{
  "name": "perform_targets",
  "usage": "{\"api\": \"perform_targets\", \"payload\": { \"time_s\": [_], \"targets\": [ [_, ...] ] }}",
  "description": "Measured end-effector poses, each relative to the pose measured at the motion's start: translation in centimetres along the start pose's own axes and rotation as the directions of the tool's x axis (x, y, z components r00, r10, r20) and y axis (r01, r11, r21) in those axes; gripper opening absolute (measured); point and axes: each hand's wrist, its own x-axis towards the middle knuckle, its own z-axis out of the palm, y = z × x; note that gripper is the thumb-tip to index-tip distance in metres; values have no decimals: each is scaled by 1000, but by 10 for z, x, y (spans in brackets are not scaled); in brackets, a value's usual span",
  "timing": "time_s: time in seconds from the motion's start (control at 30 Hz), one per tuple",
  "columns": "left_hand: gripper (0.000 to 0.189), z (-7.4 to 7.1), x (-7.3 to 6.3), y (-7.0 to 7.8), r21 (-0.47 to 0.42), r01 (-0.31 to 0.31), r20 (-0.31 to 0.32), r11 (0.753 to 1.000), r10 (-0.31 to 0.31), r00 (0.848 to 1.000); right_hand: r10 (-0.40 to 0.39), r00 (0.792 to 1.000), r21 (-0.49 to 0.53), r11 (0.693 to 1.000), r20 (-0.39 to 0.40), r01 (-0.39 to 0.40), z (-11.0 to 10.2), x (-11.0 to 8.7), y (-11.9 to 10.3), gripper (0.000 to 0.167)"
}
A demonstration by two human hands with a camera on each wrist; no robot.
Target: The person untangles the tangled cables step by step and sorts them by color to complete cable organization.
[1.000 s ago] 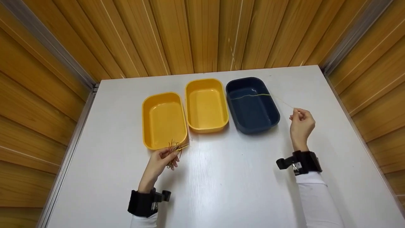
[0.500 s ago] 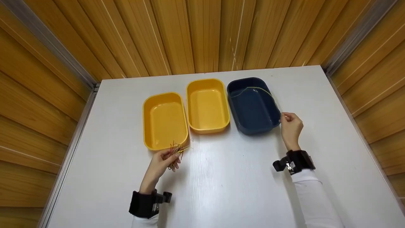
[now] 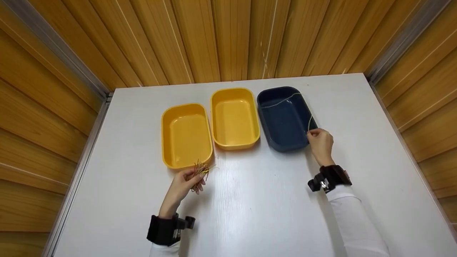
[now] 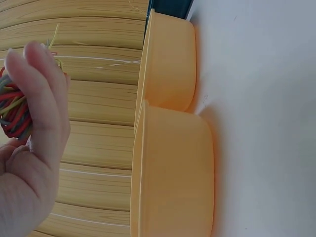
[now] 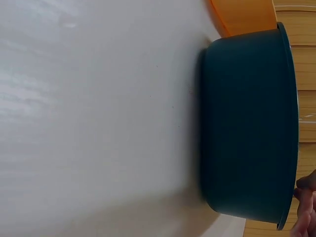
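My left hand (image 3: 180,185) holds a tangled bundle of thin red, yellow and grey wires (image 3: 200,172) just in front of the left yellow bin. In the left wrist view, the wire bundle (image 4: 17,113) shows partly behind the fingers, its loose ends sticking up. With thumb and fingertips, my right hand (image 3: 320,144) pinches one end of a single thin yellow wire (image 3: 280,102). This hand is at the near right corner of the dark blue bin (image 3: 285,125). The wire runs along the bin's right rim and over to its left side. The right wrist view shows the right hand (image 5: 306,210) beside the bin's rim.
Two yellow bins, a left one (image 3: 185,139) and a middle one (image 3: 234,123), stand left of the blue bin on the white table (image 3: 250,200). Wood-patterned panels (image 3: 228,39) enclose the table at the back and sides.
My right hand has moved left and slightly nearer, from beside the blue bin to its near right corner, bringing the yellow wire's end along. The left hand has hardly moved.
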Motion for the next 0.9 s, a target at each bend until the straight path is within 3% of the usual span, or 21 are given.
{"api": "perform_targets", "payload": {
  "time_s": [0.3,0.57,0.73,0.9],
  "targets": [
    [27,0,2,-6,1,-7,10,1000,7,1000,-114,990,-44,992,84,118,6,2,0,12],
    [20,1,1,-4,-8,18,24,1000,-18,1000,-217,959,-124,962,180,241,9,3,2,9],
    [17,4,-6,9,-13,8,34,1000,-7,999,-222,936,-177,945,274,276,9,3,2,11],
    [18,5,-8,11,-11,-11,39,1000,11,999,-181,930,-232,937,321,263,7,5,1,13]
  ]
}}
